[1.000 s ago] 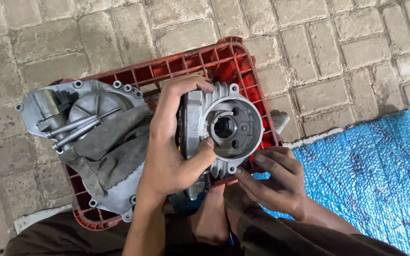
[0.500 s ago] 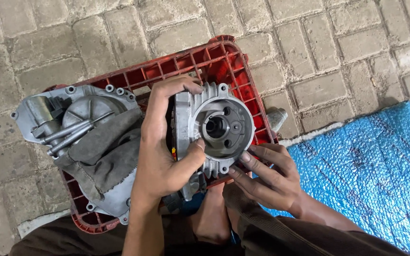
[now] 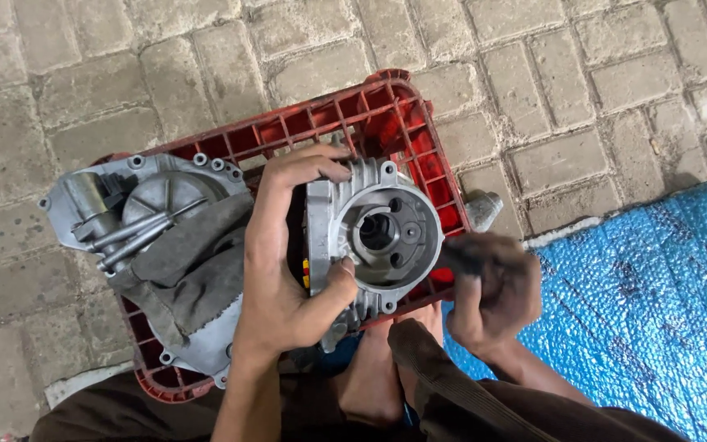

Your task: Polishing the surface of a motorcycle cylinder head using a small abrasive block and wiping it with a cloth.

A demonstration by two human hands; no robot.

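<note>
At the far left, a large grey cast-metal engine cover (image 3: 149,205) lies flat on an upturned red plastic crate (image 3: 386,115), with two long steel bolts (image 3: 137,237) resting across it and a dirty grey rag (image 3: 194,270) draped over its right half. Just to the right, the left hand (image 3: 276,270) wraps the rim of a round, finned aluminium engine housing with a central bore (image 3: 378,233): the fingers curl over its top edge and the thumb presses on its lower front face, so the hand is clamped on the part and holds it tilted up on edge above the crate, face towards the camera. Further right, the right hand (image 3: 488,290) is blurred beside the housing's right edge; its fingers look bunched, possibly around something small, but I cannot tell whether it grips anything or touches the metal. Beyond it a small grey metal fitting (image 3: 483,209) lies on the paving stones (image 3: 533,74), and a blue crinkled plastic sheet (image 3: 640,295) covers the ground at the far right.

The housing stands on edge, steadied by one hand alone; in my judgement a push from the right hand could twist it out of that grip, dropping it onto the bare foot (image 3: 370,385) below or knocking the bolts off the cover.
</note>
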